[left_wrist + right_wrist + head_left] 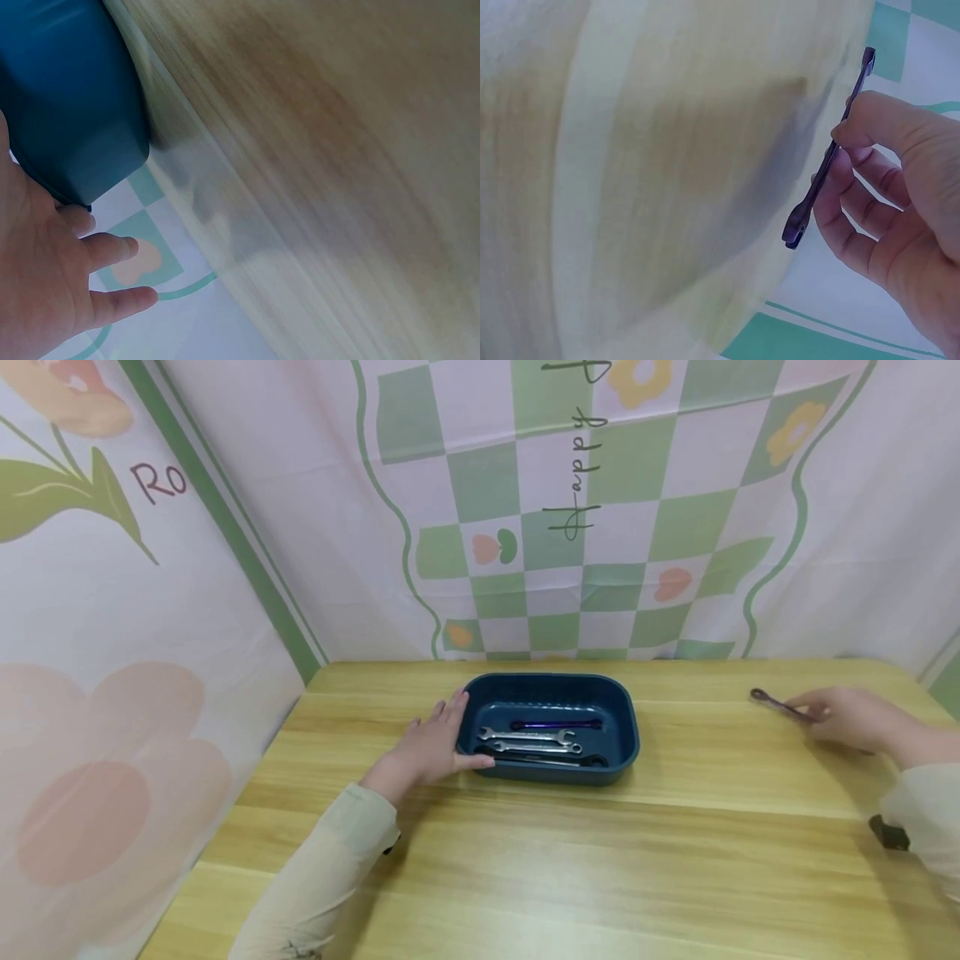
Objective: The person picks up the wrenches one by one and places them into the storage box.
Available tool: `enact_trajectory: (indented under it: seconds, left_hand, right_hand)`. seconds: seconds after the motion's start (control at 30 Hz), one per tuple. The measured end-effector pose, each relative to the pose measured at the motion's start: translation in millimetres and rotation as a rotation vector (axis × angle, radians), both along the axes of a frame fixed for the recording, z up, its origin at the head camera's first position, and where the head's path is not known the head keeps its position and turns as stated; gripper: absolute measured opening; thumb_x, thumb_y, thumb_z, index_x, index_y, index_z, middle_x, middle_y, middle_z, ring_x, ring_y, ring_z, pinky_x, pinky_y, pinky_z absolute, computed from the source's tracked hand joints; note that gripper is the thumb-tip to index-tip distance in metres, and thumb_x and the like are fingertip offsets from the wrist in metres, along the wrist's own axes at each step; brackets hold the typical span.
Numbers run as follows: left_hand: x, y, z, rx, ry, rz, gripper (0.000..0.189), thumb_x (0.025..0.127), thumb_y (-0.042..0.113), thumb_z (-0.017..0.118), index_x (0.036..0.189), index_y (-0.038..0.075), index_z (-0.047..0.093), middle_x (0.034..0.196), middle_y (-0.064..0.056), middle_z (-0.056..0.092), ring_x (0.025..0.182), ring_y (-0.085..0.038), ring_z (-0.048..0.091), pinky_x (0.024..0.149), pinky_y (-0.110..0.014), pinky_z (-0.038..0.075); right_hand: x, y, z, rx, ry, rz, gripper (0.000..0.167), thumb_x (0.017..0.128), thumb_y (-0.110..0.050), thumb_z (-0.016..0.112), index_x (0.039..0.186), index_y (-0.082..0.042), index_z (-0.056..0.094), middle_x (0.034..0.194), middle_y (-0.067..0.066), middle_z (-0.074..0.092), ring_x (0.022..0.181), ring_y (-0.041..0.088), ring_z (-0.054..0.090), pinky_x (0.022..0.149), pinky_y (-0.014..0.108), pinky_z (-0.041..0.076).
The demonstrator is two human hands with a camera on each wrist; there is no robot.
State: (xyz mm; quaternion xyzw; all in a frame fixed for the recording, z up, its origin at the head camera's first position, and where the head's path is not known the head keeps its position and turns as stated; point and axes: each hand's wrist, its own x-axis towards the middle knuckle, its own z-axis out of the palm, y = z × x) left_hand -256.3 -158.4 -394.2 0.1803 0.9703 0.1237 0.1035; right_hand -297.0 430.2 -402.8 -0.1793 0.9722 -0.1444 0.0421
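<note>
A dark blue tray (551,774) stands toward the table's back and holds a purple wrench (557,725), two silver wrenches (528,737) and a black-ended wrench (540,760). My left hand (431,747) rests against the tray's left end, thumb at the near rim, the other fingers spread along the side; in the left wrist view those fingers look straight. Well to the right of the tray, my right hand (843,718) pinches a dark purple wrench (826,161) between thumb and fingers. Its one end points up and left in the head view.
The wooden table (637,877) runs back to a hanging cloth (547,518) with green checks. Another patterned cloth (135,693) hangs along the left side. A small black object (888,832) shows by the right sleeve.
</note>
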Motion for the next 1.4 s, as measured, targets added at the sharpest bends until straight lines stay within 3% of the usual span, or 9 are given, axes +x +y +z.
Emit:
enact_trajectory:
  seconds: [0.4, 0.63, 0.87, 1.1, 1.4]
  left_hand:
    - [-0.4, 0.3, -0.3, -0.014, 0.014, -0.003, 0.120, 0.087, 0.080, 0.055, 0.165, 0.013, -0.006, 0.172, -0.005, -0.004, 0.156, -0.034, 0.008, 0.117, -0.067, 0.017]
    - [0.0, 0.6, 0.4, -0.019, 0.012, -0.003, 0.120, 0.086, 0.082, 0.053, 0.165, 0.014, -0.007, 0.172, -0.005, -0.005, 0.156, -0.034, 0.008, 0.117, -0.066, 0.017]
    - [-0.2, 0.5, 0.4, -0.021, 0.014, -0.006, 0.120, 0.086, 0.082, 0.053, 0.165, 0.014, -0.007, 0.172, -0.005, -0.005, 0.156, -0.034, 0.009, 0.117, -0.066, 0.017]
    - [0.2, 0.4, 0.8, -0.015, 0.012, -0.008, 0.120, 0.087, 0.081, 0.054, 0.165, 0.013, -0.007, 0.172, -0.005, -0.004, 0.156, -0.034, 0.009, 0.117, -0.067, 0.017]
    - [-0.3, 0.8, 0.8, -0.029, 0.020, -0.007, 0.120, 0.086, 0.081, 0.054, 0.165, 0.013, -0.006, 0.172, -0.006, -0.004, 0.155, -0.035, 0.010, 0.117, -0.067, 0.018]
  right_hand:
    - [-0.1, -15, 11.8, -0.005, -0.027, 0.029, 0.050, 0.075, 0.001, 0.080, 0.120, 0.015, 0.064, 0.093, 0.025, 0.071, 0.081, 0.037, 0.068, 0.068, 0.049, 0.056]
    - [-0.3, -23, 16.4, -0.017, -0.051, 0.024, 0.049, 0.077, 0.006, 0.074, 0.124, 0.014, 0.063, 0.096, 0.021, 0.072, 0.083, 0.035, 0.068, 0.063, 0.037, 0.053]
    - [-0.1, -32, 24.3, -0.011, -0.069, 0.031, 0.046, 0.081, 0.007, 0.070, 0.126, 0.014, 0.062, 0.098, 0.021, 0.070, 0.087, 0.040, 0.068, 0.067, 0.045, 0.057]
    - [2.2, -43, 32.1, -0.020, -0.091, 0.037, 0.045, 0.085, 0.007, 0.070, 0.128, 0.013, 0.062, 0.104, 0.024, 0.069, 0.092, 0.043, 0.067, 0.063, 0.037, 0.055]
    - [0.2, -61, 42.1, -0.011, -0.048, 0.098, 0.041, 0.083, 0.008, 0.072, 0.124, 0.012, 0.065, 0.097, 0.013, 0.071, 0.088, 0.035, 0.068, 0.075, 0.052, 0.057]
